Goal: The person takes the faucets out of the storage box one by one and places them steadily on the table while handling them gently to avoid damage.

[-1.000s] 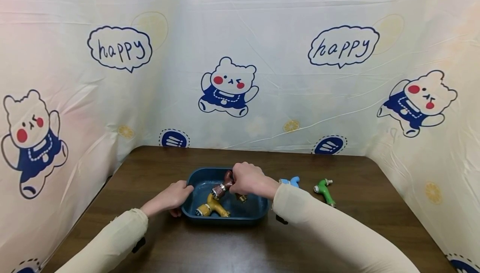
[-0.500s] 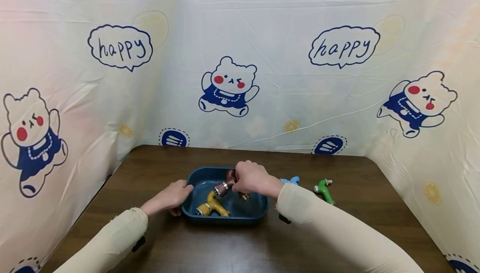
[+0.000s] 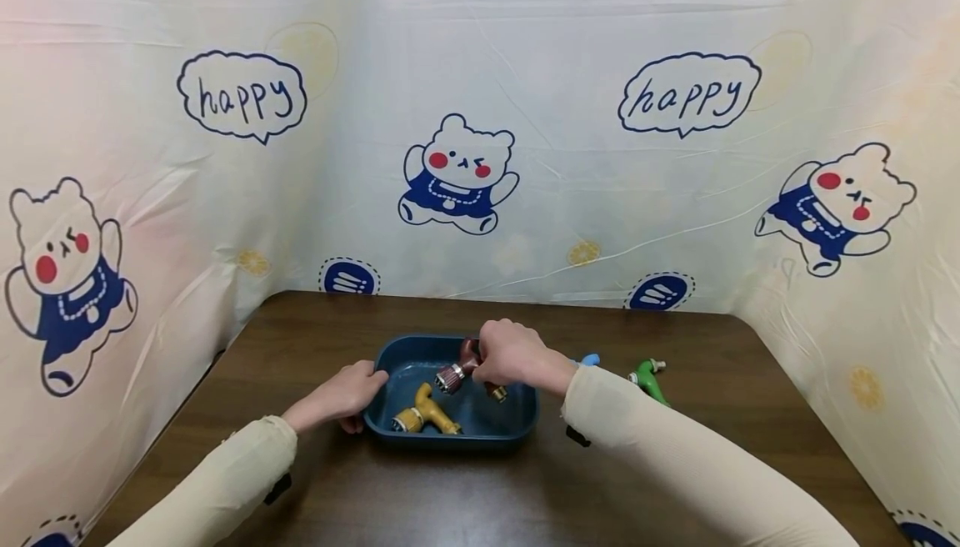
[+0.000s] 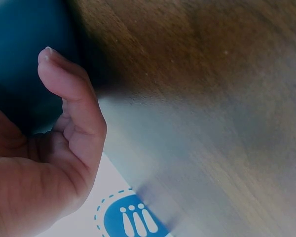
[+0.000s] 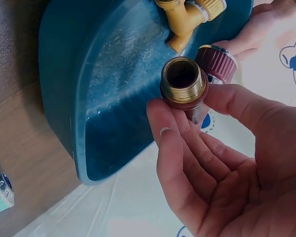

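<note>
A dark blue plastic basin (image 3: 450, 441) stands on the wooden table. My left hand (image 3: 337, 393) grips its left rim, thumb over the edge. In the right wrist view, my right hand (image 5: 227, 153) pinches a maroon tap (image 5: 185, 96) between thumb and fingers, its threaded brass end facing the camera. From the head view, that hand (image 3: 517, 353) is over the basin's right half and hides part of the maroon tap; its ribbed knob (image 3: 450, 378) points left. A yellow tap (image 3: 426, 410) lies on the basin floor, left of the maroon one.
Right of the basin lie a blue tap (image 3: 591, 359), mostly hidden by my right forearm, and a green tap (image 3: 649, 380). The wooden table (image 3: 450, 505) ends at a printed curtain (image 3: 555, 197) behind and at the sides.
My right hand has shifted slightly right with the maroon tap, away from the yellow tap. The right sleeve covers more of the blue tap. My left hand and the basin stay put.
</note>
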The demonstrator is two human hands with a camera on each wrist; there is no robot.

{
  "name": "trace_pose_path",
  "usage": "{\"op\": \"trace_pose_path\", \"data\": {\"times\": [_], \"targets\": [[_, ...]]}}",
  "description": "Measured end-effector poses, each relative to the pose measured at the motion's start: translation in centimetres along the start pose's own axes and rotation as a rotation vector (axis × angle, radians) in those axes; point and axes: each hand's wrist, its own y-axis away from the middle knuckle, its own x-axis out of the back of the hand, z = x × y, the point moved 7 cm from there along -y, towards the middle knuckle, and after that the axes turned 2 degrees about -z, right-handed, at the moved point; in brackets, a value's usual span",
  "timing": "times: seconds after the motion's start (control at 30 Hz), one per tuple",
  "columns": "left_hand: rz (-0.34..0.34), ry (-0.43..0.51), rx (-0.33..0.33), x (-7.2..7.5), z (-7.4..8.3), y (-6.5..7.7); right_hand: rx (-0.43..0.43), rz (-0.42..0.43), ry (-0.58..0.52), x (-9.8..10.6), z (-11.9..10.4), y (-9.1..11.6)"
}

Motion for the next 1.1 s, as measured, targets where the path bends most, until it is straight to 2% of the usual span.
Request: {"op": "trace_pose_path", "data": {"times": [0.13, 0.37, 0.63, 0.93, 1.1], "targets": [[-0.029, -0.013, -0.016, -0.1, -0.3, -0.2, -0.002, -0.010, -0.007, 0.0, 0.0, 0.3], [0.013, -0.015, 0.009, -0.1, 0.1, 0.3, -0.005, -0.008, 0.002, 0.2, 0.2, 0.6], [0.028, -0.035, 0.009, -0.1, 0.2, 0.2, 0.003, -0.007, -0.033, 0.4, 0.9, 0.7], [-0.025, -0.011, -0.026, 0.1, -0.5, -0.5, 0.001, 0.007, -0.036, 0.8, 1.5, 1.2], [0.014, -0.011, 0.007, 0.0, 0.0, 0.1, -0.003, 0.010, -0.049, 0.9, 1.8, 1.3]]}}
